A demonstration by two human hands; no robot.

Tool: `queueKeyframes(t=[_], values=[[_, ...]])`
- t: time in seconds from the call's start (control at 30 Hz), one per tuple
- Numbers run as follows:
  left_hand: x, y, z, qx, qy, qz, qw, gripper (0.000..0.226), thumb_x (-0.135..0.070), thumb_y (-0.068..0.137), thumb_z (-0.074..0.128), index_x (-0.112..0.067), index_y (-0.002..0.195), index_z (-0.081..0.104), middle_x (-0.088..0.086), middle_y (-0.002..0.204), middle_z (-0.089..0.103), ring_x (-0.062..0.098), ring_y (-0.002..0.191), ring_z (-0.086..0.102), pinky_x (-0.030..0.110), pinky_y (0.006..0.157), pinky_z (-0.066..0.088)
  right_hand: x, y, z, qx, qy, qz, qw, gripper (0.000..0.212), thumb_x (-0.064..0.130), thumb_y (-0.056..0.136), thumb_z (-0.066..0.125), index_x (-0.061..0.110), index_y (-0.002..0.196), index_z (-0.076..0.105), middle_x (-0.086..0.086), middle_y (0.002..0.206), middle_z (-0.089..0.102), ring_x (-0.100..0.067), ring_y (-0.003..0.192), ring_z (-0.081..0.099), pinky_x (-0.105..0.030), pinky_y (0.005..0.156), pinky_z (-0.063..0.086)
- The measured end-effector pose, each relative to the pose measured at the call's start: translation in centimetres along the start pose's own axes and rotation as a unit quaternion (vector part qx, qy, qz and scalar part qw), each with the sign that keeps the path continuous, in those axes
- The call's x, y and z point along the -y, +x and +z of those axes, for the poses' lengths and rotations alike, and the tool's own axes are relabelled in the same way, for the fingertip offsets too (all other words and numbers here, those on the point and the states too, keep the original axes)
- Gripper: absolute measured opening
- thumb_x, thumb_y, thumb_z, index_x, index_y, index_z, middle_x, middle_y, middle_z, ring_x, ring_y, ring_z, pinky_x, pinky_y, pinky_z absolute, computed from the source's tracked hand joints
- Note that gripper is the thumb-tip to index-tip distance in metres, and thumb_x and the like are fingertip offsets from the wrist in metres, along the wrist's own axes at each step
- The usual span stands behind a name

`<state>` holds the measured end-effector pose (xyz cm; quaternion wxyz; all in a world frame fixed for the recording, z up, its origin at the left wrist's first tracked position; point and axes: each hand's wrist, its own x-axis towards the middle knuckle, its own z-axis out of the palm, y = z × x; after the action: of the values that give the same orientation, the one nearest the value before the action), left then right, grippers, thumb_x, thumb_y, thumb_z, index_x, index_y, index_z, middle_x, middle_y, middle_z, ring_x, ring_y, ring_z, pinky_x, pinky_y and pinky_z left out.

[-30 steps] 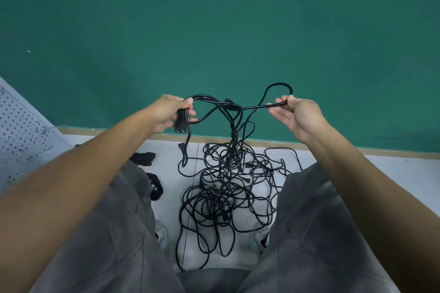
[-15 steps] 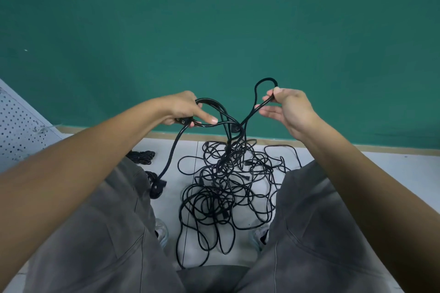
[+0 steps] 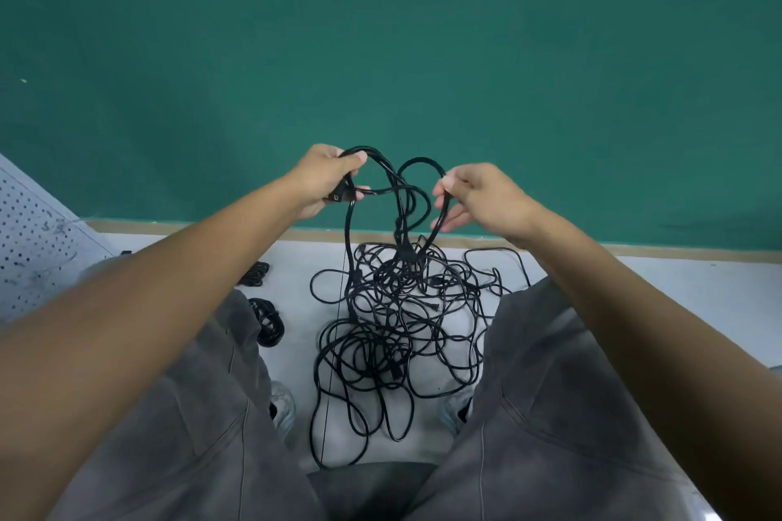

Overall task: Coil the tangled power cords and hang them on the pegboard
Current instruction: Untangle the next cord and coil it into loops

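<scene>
We grip a raised cord loop (image 3: 372, 165) in the left hand (image 3: 323, 178) and pinch its other side in the right hand (image 3: 482, 192). Below both hands, the tangled cords (image 3: 397, 321) lie on the floor (image 3: 677, 288).

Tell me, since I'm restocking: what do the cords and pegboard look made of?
Cords: black, matte, flexible jacket, probably rubber or PVC; they bend into loose loops and sag from both hands. Pegboard: pale grey sheet with a regular grid of holes and dark scuffs, possibly painted metal or hardboard; the view can't settle which.
</scene>
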<state>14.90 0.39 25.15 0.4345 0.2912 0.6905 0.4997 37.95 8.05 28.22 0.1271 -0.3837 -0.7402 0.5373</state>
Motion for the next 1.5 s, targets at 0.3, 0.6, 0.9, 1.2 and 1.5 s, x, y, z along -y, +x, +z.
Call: queueKeyframes(t=[0.3, 0.6, 0.9, 1.2, 1.5], values=[[1.6, -1.0, -0.4, 0.0, 0.284, 0.08, 0.955, 0.045, -0.046, 0.106, 0.051, -0.013, 0.135, 0.06, 0.0, 0.141, 0.058, 0.017, 0.136, 0.05, 0.032, 0.113, 0.036, 1.5, 1.2, -2.0, -0.096, 0.25, -0.023, 0.963, 0.027, 0.012, 0.112, 0.034, 0.004, 0.095, 0.053, -0.012, 0.095, 0.058, -0.021, 0.067, 0.076, -0.024, 0.065, 0.06], [0.4, -3.5, 2.3, 0.161, 0.148, 0.213, 0.952, 0.013, -0.023, 0.102, 0.065, -0.012, 0.094, 0.067, 0.005, 0.096, 0.071, 0.007, 0.092, 0.065, 0.026, 0.098, 0.047, 1.4, 3.4, -0.5, -0.116, 0.412, 0.008, 0.904, 0.02, 0.01, 0.108, 0.048, -0.004, 0.101, 0.061, -0.014, 0.092, 0.063, -0.031, 0.077, 0.077, -0.03, 0.071, 0.062], [4.7, -2.3, 3.4, 0.144, 0.122, 0.206, 0.96, 0.019, -0.019, 0.106, 0.056, -0.003, 0.101, 0.064, 0.017, 0.103, 0.064, 0.025, 0.095, 0.066, 0.038, 0.096, 0.053, -0.5, 5.3, 0.8, -0.123, 0.475, 0.023, 0.871, 0.028, -0.004, 0.104, 0.049, 0.004, 0.131, 0.049, -0.018, 0.102, 0.064, -0.03, 0.081, 0.077, -0.032, 0.073, 0.063], [2.1, -0.2, 1.7, -0.01, -0.217, 0.078, 0.973, 0.037, -0.01, 0.104, 0.035, -0.018, 0.069, 0.032, 0.002, 0.068, 0.06, 0.018, 0.044, 0.04, 0.023, 0.042, 0.025, -4.2, 7.9, 4.4, -0.083, 0.003, -0.033, 0.996, 0.005, 0.019, 0.1, 0.065, 0.015, 0.101, 0.068, 0.001, 0.074, 0.054, -0.014, 0.067, 0.052, -0.044, 0.073, 0.056], [4.0, 1.6, 0.3, 0.019, -0.254, 0.038, 0.966, 0.026, -0.023, 0.105, 0.058, -0.013, 0.081, 0.052, 0.004, 0.088, 0.063, 0.013, 0.05, 0.044, 0.018, 0.042, 0.028, -5.5, 8.8, 5.8, -0.116, 0.045, -0.03, 0.992, 0.007, 0.016, 0.096, 0.071, 0.012, 0.09, 0.07, -0.003, 0.088, 0.072, -0.009, 0.073, 0.072, -0.014, 0.074, 0.049]])
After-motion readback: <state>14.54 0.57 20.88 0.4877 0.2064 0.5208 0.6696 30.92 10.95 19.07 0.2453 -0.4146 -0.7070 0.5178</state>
